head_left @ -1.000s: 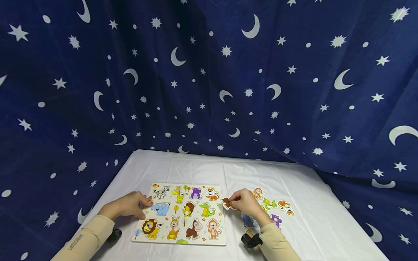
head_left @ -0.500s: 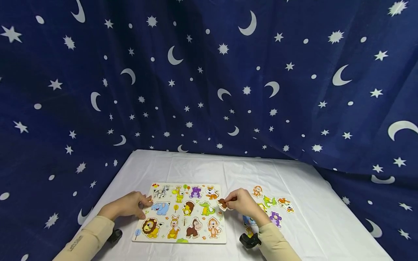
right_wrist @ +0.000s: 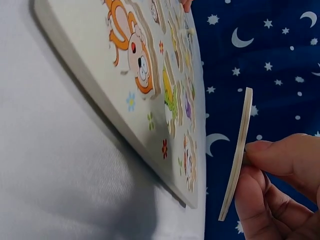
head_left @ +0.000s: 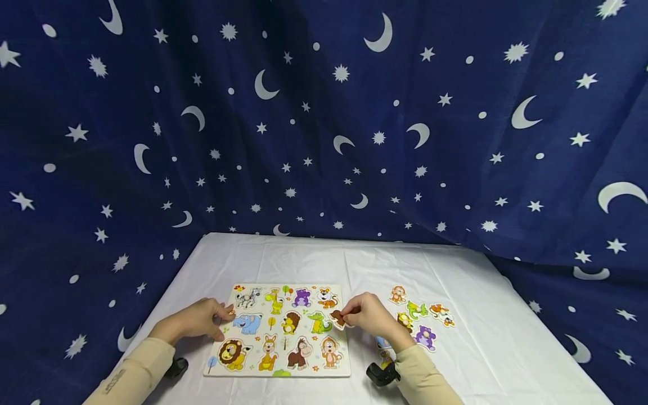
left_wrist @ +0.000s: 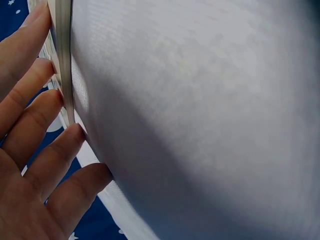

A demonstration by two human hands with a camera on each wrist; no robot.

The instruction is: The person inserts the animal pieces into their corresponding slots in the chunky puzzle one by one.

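Note:
A wooden animal puzzle board (head_left: 258, 371) lies on the table, with cut-out shapes in rows. My left hand (head_left: 197, 319) rests at its left edge; in the left wrist view its spread fingertips (left_wrist: 75, 132) touch the board's side and the cloth. My right hand (head_left: 372, 315) pinches a brown animal puzzle piece (head_left: 337, 319) between thumb and fingers, above the board's right edge beside the crocodile shape (head_left: 319, 323). Edge-on in the right wrist view, the thin wooden piece (right_wrist: 239, 145) is held off the board by its back-side knob, mostly hidden by the fingers.
Loose puzzle pieces lie right of the board: a monkey (head_left: 397, 294), a crocodile (head_left: 417, 310), a tiger (head_left: 442, 314), a purple hippo (head_left: 425, 337) and others partly under the right forearm. White cloth (head_left: 293, 259) covers the table; a dark blue star-patterned curtain (head_left: 314, 140) hangs behind.
My right hand has carried the brown piece leftward, from beside the board to over its right edge. The left hand stays at the left edge. The head view has shifted slightly.

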